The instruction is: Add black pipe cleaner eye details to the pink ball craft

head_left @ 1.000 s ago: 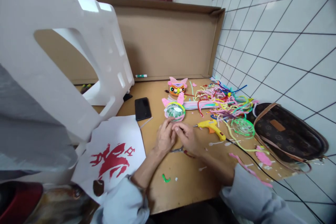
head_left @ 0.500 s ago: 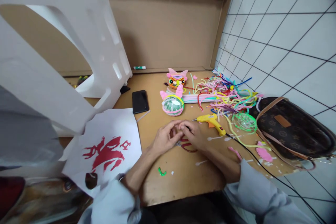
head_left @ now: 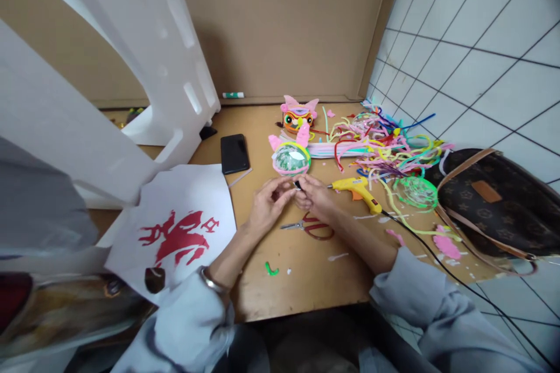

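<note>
My left hand (head_left: 271,201) and my right hand (head_left: 317,195) meet over the desk, their fingers curled together. A small black piece (head_left: 298,185) with a bit of white beside it shows at my right fingertips; its kind is too small to make out. My left thumb and fingers pinch close by, with their contents hidden. Below lie red-handled scissors (head_left: 301,225), partly covered by my right wrist. Just beyond my fingers sits a clear ball with green filling (head_left: 290,159), trimmed with pink ears. A yellow glue gun (head_left: 356,191) rests right of my right hand.
Behind stands a finished-looking lion head (head_left: 298,119). Pipe cleaners (head_left: 389,143) heap up at the right, near a brown handbag (head_left: 503,204). A black phone (head_left: 234,153), paper with red print (head_left: 184,186) and a white plastic stool (head_left: 175,70) are left. The glue gun's cord runs right.
Both hands have shifted slightly forward over the desk, uncovering more of the scissors. The black piece shows more clearly between the fingers. The view has tilted down.
</note>
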Motion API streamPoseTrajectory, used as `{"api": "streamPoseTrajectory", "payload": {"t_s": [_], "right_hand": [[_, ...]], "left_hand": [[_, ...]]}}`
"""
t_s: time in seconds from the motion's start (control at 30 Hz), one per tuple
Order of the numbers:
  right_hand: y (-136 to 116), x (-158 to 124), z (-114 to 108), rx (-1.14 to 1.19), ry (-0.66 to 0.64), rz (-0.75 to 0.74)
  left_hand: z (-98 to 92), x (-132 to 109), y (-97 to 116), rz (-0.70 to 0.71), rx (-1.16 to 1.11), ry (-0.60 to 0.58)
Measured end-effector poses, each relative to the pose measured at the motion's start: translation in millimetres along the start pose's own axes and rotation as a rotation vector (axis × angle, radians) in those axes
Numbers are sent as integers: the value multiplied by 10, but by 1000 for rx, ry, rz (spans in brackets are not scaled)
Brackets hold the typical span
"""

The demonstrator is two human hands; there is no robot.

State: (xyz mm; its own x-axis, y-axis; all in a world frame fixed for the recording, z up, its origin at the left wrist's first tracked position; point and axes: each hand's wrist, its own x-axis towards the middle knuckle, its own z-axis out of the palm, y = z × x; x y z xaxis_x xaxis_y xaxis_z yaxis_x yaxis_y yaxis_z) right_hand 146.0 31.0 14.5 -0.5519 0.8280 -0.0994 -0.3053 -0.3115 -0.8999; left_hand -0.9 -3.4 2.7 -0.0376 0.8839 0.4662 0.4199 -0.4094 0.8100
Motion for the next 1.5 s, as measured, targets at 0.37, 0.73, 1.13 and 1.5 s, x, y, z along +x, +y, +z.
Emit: {"api": "streamPoseTrajectory", "payload": {"t_s": [0.37,0.73,1.13,1.5], "right_hand": [[-13,-137,0,-6,-117,321],[30,-176,-4,-67,50,109],[23,-185,27,-134,90,31],[106,-129,3,-263,103,-166]], "left_hand": [[55,-14,75,-267,-203,-21],[50,-31,112,-277,-202,-32],[37,-29,135,-215,-181,21],[33,-33,168,-300,-220,13]]}}
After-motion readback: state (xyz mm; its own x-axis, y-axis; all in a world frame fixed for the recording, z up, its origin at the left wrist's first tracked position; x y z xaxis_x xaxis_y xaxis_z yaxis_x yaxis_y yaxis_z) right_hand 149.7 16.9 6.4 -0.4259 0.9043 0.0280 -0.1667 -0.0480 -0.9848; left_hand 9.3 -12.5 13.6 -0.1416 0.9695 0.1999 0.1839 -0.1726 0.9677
